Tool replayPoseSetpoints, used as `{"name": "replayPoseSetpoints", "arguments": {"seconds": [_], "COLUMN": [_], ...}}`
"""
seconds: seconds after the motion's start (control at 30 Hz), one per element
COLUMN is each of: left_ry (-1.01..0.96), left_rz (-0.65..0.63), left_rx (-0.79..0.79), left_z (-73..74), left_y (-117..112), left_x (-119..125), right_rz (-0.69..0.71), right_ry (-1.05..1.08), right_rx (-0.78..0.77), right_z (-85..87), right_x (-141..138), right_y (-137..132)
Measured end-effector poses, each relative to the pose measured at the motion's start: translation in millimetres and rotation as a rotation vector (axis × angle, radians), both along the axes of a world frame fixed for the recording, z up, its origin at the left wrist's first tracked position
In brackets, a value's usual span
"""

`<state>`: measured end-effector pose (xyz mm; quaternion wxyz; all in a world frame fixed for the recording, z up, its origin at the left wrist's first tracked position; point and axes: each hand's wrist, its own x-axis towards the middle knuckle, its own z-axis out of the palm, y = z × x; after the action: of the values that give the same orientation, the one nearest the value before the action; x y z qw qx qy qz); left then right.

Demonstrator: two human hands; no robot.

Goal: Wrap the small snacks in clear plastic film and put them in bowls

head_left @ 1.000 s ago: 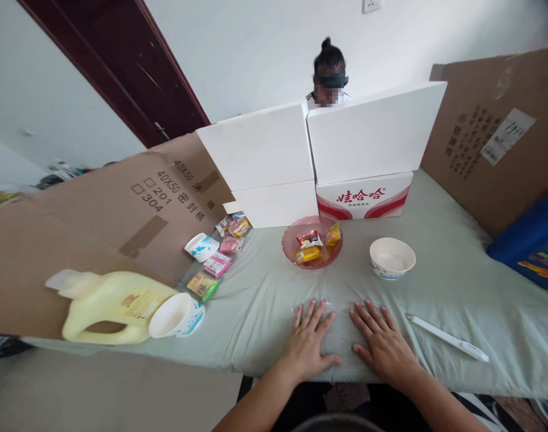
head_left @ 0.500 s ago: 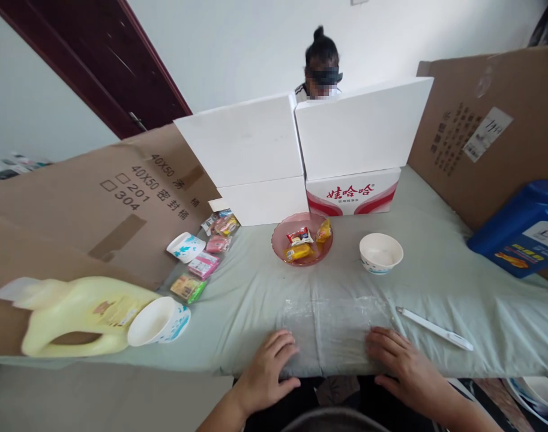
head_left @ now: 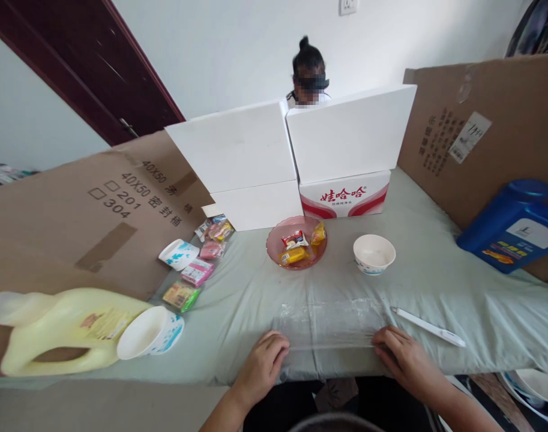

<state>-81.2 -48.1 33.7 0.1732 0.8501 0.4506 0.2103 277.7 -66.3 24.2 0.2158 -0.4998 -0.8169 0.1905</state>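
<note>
Clear plastic sheet (head_left: 330, 321): long axis left-right, lies forward from the fingers; left hand (head_left: 263, 365), right hand (head_left: 404, 360) equally near, pinching its near corners.

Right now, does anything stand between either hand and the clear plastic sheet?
Nothing visible does: the left hand and right hand both touch the clear plastic sheet near its edge. The white pen-like tool lies to its right.

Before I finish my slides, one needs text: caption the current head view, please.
Left hand and right hand hold a clear plastic sheet, with a pink bowl beyond.
</note>
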Motion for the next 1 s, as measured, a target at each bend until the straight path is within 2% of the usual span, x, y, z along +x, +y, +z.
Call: {"name": "replayPoseSetpoints", "arguments": {"seconds": [0.13,0.27,0.4,0.5,0.7,0.87,1.0], "left_ry": [0.005,0.086,0.221,0.306,0.336,0.418,0.275], "left_rz": [0.124,0.276,0.405,0.459,0.508,0.563,0.576], "left_rx": [0.079,0.116,0.128,0.126,0.152,0.095,0.337], "left_z": [-9.2,-17.0,-24.1,-30.0,-38.6,-31.3,-13.5], "left_y": [12,33,52,59,59,61,54], "left_x": [1,13,29,35,37,41,45], "right_rz": [-0.026,-0.279,-0.437,-0.484,-0.507,-0.532,-0.542], "right_ry": [0.028,0.060,-0.101,-0.246,-0.374,-0.463,-0.418], "right_rx": [-0.039,-0.047,-0.009,0.011,0.032,0.067,0.312], "right_z": [-3.4,-13.4,-19.0,-18.6,-19.3,-21.4,-13.2], "right_x": [1,-3,-15,-23,-29,-25,-23], "right_y": [8,28,46,50,52,54,48]}}
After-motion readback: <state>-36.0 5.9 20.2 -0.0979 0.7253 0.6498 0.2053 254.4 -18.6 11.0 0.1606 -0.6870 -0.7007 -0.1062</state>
